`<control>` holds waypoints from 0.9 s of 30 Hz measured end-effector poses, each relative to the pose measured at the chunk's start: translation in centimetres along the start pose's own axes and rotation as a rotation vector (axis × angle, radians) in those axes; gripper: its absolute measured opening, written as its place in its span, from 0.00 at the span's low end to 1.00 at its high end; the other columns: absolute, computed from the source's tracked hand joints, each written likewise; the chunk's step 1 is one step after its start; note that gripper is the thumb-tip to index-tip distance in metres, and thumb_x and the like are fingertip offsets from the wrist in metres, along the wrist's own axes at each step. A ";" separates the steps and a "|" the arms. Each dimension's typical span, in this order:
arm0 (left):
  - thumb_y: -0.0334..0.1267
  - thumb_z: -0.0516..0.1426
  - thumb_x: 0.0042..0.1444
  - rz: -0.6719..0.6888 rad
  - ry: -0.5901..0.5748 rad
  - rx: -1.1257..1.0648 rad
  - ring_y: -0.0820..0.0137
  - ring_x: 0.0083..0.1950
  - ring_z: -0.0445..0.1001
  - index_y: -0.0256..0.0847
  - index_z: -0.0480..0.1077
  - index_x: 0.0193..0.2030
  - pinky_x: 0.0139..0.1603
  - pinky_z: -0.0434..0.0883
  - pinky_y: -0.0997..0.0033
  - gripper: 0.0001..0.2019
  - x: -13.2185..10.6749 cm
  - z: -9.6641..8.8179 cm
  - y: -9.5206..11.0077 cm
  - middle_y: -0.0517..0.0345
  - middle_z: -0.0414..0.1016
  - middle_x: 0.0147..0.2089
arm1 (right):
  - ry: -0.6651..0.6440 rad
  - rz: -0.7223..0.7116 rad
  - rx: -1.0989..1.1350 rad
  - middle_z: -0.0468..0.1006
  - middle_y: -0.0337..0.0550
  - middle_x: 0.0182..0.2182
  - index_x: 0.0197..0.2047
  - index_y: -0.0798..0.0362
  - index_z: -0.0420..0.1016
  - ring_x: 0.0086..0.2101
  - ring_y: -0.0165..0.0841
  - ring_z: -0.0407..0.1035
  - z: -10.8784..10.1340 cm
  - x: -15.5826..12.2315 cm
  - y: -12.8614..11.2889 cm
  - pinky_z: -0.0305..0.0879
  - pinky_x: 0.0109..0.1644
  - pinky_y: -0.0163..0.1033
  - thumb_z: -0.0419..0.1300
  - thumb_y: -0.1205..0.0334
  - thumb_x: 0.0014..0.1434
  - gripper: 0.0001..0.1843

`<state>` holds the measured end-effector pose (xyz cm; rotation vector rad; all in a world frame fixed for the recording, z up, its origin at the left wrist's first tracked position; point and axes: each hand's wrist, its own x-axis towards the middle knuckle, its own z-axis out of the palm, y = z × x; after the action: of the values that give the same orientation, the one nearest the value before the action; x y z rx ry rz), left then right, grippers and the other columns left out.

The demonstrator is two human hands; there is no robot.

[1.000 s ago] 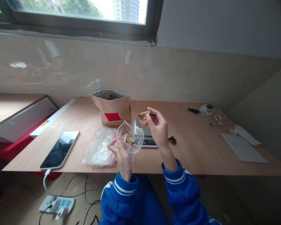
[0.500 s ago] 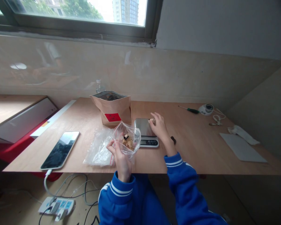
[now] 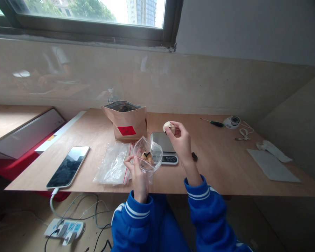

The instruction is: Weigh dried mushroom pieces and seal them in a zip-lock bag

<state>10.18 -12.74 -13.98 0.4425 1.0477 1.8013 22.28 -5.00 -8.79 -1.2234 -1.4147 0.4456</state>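
Observation:
My left hand (image 3: 137,170) holds an open clear zip bag (image 3: 149,155) with a few tan and dark dried pieces inside. My right hand (image 3: 180,140) is raised above the small kitchen scale (image 3: 162,148) and pinches a pale dried piece (image 3: 168,126) between thumb and fingers, just right of the bag's mouth. A brown paper pouch (image 3: 126,121) with a red label stands open behind the bag. A stack of empty clear zip bags (image 3: 112,167) lies on the wooden table (image 3: 215,168) to the left of my left hand.
A phone (image 3: 68,166) on a charging cable lies at the table's left. A small dark piece (image 3: 194,156) sits right of the scale. A screwdriver (image 3: 214,123), a white round device (image 3: 232,121) and folded paper (image 3: 271,167) are at the right. A power strip (image 3: 65,229) lies on the floor.
My right hand put a tan piece into the bag, reached down to the scale, and has now come up holding a pale piece. The left hand kept the bag open.

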 end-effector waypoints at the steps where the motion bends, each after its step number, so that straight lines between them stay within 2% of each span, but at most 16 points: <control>1: 0.46 0.53 0.59 -0.011 0.004 0.000 0.66 0.49 0.74 0.48 0.53 0.41 0.41 0.74 0.64 0.12 -0.1 0.1 0.0 0.51 0.67 0.54 | -0.028 -0.013 0.010 0.77 0.46 0.40 0.48 0.52 0.72 0.36 0.33 0.71 0.1 -0.3 -1.5 0.68 0.39 0.38 0.57 0.48 0.58 0.20; 4: 0.46 0.54 0.58 -0.010 0.013 -0.011 0.69 0.44 0.74 0.47 0.53 0.42 0.40 0.73 0.67 0.12 -0.2 0.3 0.0 0.53 0.69 0.49 | -0.211 -0.071 -0.102 0.76 0.46 0.43 0.53 0.51 0.69 0.42 0.37 0.70 0.3 -1.4 -4.8 0.66 0.47 0.43 0.57 0.47 0.58 0.24; 7: 0.46 0.54 0.57 -0.020 0.015 -0.045 0.71 0.37 0.74 0.47 0.53 0.42 0.38 0.73 0.68 0.13 -0.2 0.4 0.3 0.59 0.71 0.41 | -0.317 -0.139 -0.232 0.72 0.47 0.52 0.58 0.48 0.65 0.53 0.42 0.62 -0.3 -2.7 -6.0 0.57 0.58 0.51 0.54 0.47 0.61 0.25; 9: 0.45 0.55 0.57 -0.041 0.005 -0.079 0.72 0.37 0.74 0.47 0.53 0.42 0.38 0.73 0.69 0.13 0.0 0.3 0.4 0.60 0.71 0.40 | -0.304 -0.133 -0.239 0.68 0.46 0.56 0.59 0.46 0.62 0.57 0.41 0.58 -1.1 -3.6 -5.9 0.53 0.61 0.52 0.50 0.49 0.63 0.23; 12: 0.45 0.56 0.56 -0.050 -0.019 -0.125 0.71 0.40 0.75 0.47 0.54 0.41 0.39 0.72 0.69 0.14 0.2 0.1 0.5 0.60 0.71 0.42 | -0.304 -0.022 -0.175 0.65 0.48 0.58 0.61 0.47 0.59 0.59 0.40 0.57 -2.2 -5.6 -4.9 0.53 0.62 0.52 0.48 0.48 0.64 0.25; 15: 0.46 0.56 0.57 -0.033 -0.020 -0.122 0.72 0.41 0.74 0.46 0.55 0.41 0.41 0.71 0.70 0.13 0.1 0.0 0.6 0.60 0.71 0.42 | -0.376 0.126 -0.080 0.60 0.50 0.61 0.66 0.47 0.50 0.61 0.42 0.54 -2.0 -8.2 -3.8 0.55 0.63 0.53 0.56 0.45 0.58 0.37; 18: 0.46 0.55 0.57 -0.010 -0.038 -0.118 0.72 0.43 0.73 0.46 0.55 0.40 0.43 0.70 0.70 0.12 -0.5 0.2 0.7 0.61 0.71 0.41 | -0.335 0.225 0.031 0.57 0.53 0.63 0.68 0.48 0.44 0.62 0.44 0.53 -0.4 -10.2 -2.9 0.57 0.63 0.52 0.63 0.46 0.52 0.47; 20: 0.45 0.56 0.56 -0.009 -0.097 -0.105 0.71 0.43 0.73 0.46 0.55 0.39 0.44 0.70 0.70 0.12 -0.9 0.3 0.8 0.61 0.71 0.41 | -0.267 0.270 0.140 0.59 0.55 0.62 0.67 0.50 0.45 0.61 0.43 0.57 0.7 -10.8 -2.7 0.61 0.60 0.50 0.60 0.49 0.55 0.42; 23: 0.44 0.56 0.55 -0.012 -0.229 -0.074 0.70 0.47 0.73 0.45 0.58 0.38 0.48 0.69 0.68 0.10 -1.1 0.4 1.1 0.59 0.70 0.43 | -0.217 0.275 0.275 0.66 0.55 0.59 0.63 0.52 0.52 0.57 0.40 0.63 1.3 -10.7 -2.7 0.65 0.58 0.46 0.54 0.52 0.61 0.30; 25: 0.44 0.55 0.56 -0.016 -0.281 -0.055 0.68 0.51 0.71 0.44 0.59 0.39 0.52 0.68 0.66 0.10 -0.9 0.1 1.3 0.57 0.70 0.46 | -0.207 0.235 0.302 0.70 0.53 0.56 0.60 0.52 0.58 0.56 0.39 0.66 0.8 -10.4 -3.0 0.66 0.57 0.44 0.52 0.53 0.63 0.24; 27: 0.45 0.56 0.55 0.000 -0.266 0.016 0.66 0.54 0.70 0.44 0.61 0.41 0.54 0.67 0.64 0.11 -0.4 -0.3 1.5 0.55 0.69 0.50 | -0.195 0.194 0.293 0.74 0.50 0.52 0.56 0.52 0.65 0.53 0.38 0.69 -0.3 -10.2 -3.4 0.67 0.55 0.42 0.51 0.54 0.64 0.19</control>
<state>9.32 -13.49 -12.88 0.6710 0.8766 1.6807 19.15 -15.02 -10.93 -1.1023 -1.3407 0.8947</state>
